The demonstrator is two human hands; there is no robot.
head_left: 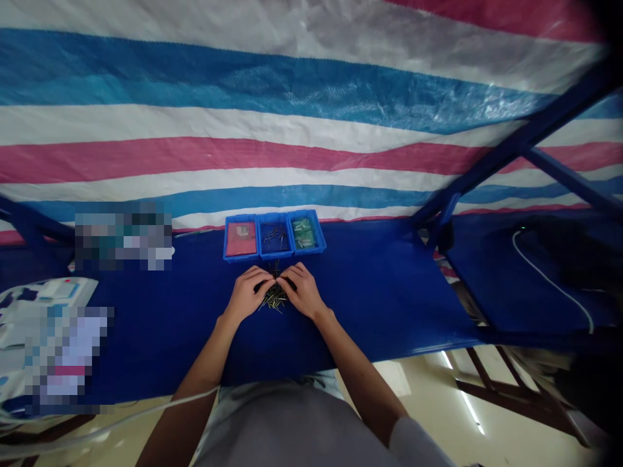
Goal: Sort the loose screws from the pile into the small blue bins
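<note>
A small pile of thin, brass-coloured screws or nails (275, 299) lies on the blue tabletop (374, 292), close in front of three bins. My left hand (247, 292) curls in over the pile from the left, thumb and fingers drawn together. From the other side my right hand (302, 290) mirrors it, and the fingertips of both nearly meet above the pieces. Whatever sits between the fingertips is too small to make out. In the middle blue bin (275, 254) lie several loose, dark thin fasteners.
The left blue bin (240, 259) holds a pink-red packet (241, 245), the right one a green packet (304, 233). Blurred items (124, 237) and a pale board (73, 292) are at the left. A blue frame bar (487, 165) slants at the right. Striped sheeting (292, 117) hangs behind.
</note>
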